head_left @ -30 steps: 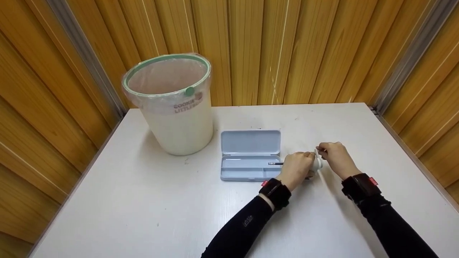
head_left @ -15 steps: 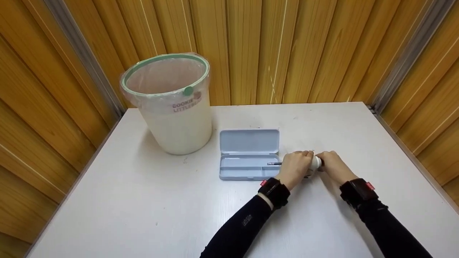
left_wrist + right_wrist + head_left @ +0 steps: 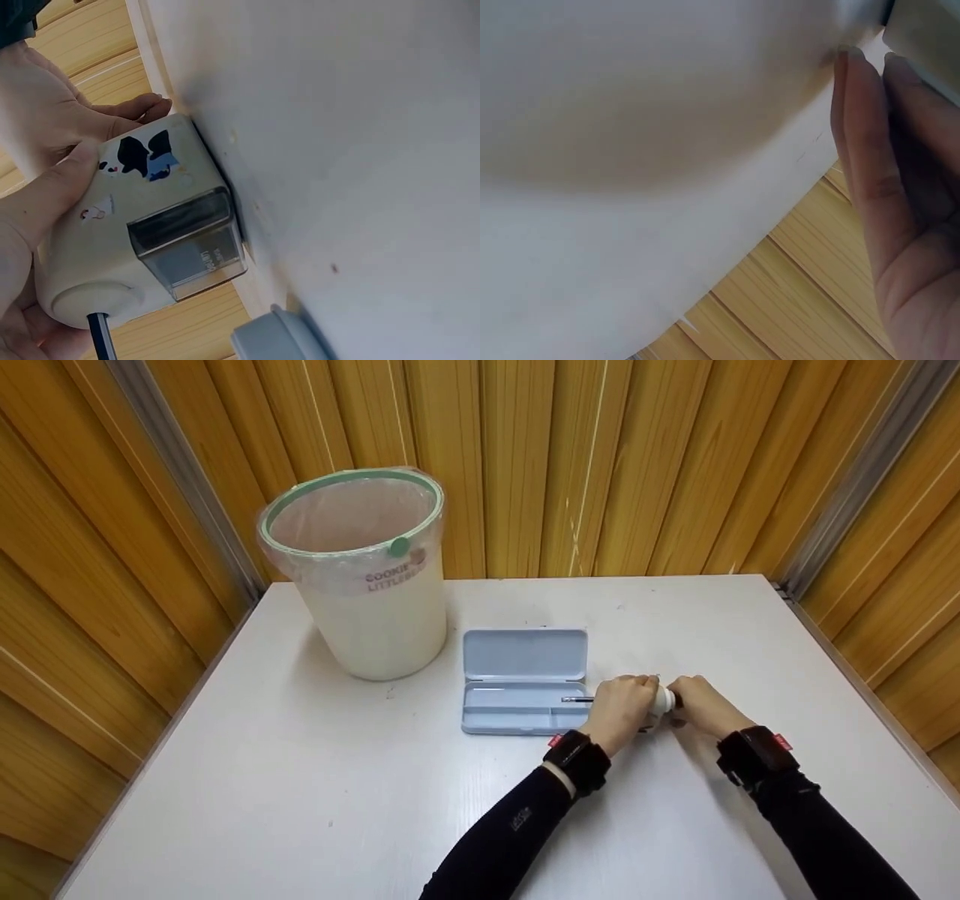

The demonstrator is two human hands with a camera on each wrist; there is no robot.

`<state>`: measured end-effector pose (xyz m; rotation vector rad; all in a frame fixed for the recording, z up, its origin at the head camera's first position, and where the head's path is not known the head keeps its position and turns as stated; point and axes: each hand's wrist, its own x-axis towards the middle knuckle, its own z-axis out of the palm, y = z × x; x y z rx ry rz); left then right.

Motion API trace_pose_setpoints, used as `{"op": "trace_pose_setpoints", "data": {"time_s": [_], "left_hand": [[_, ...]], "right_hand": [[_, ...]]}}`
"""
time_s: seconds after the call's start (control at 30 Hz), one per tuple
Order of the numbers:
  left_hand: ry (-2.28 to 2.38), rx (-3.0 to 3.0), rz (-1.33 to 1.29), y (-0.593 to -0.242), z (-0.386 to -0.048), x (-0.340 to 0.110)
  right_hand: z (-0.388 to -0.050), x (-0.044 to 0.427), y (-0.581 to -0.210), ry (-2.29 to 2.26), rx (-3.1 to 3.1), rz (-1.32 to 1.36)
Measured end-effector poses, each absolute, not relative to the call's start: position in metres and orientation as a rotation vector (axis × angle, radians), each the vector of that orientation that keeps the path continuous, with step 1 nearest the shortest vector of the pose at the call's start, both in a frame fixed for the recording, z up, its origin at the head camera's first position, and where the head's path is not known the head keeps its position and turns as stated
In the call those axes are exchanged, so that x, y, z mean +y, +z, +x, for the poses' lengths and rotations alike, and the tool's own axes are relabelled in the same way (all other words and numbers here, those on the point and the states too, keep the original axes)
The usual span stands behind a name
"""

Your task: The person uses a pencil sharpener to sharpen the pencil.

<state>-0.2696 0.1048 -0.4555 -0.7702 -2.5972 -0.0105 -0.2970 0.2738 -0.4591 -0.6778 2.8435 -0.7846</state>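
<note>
A pale box-shaped pencil sharpener (image 3: 661, 702) with cartoon stickers and a clear drawer (image 3: 196, 251) stands on the table. My left hand (image 3: 619, 709) grips its body, with the thumb lying across it in the left wrist view. A dark pencil (image 3: 577, 700) sticks out of its round front opening, the end over the case. At the opposite side, my right hand (image 3: 703, 706) pinches the crank, mostly hidden behind the fingers. The right wrist view shows that hand's curled fingers (image 3: 870, 150) beside a corner of the sharpener.
An open light-blue pencil case (image 3: 525, 656) with compartments lies just left of my left hand. Farther back at the left stands a tall white bin (image 3: 382, 622) with a green rim and plastic liner. Wood-patterned walls (image 3: 517, 472) enclose the table's back and sides.
My right hand has moved from above the sharpener's rear side to lower beside it, with the crank turned out of its raised position. The left hand stays around the sharpener.
</note>
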Motion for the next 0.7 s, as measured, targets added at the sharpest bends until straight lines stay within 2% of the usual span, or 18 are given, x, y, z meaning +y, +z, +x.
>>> {"op": "trace_pose_setpoints", "data": {"time_s": [0.47,0.7], "left_hand": [[0.004,-2.603,-0.743,-0.455,-0.268,0.111],[0.038,-2.623,-0.725,-0.453,-0.269,0.111]], "right_hand": [[-0.279,0.281,-0.456,-0.812,2.782,-0.707],[-0.265,0.286,-0.440,-0.857,2.653,-0.758]]}}
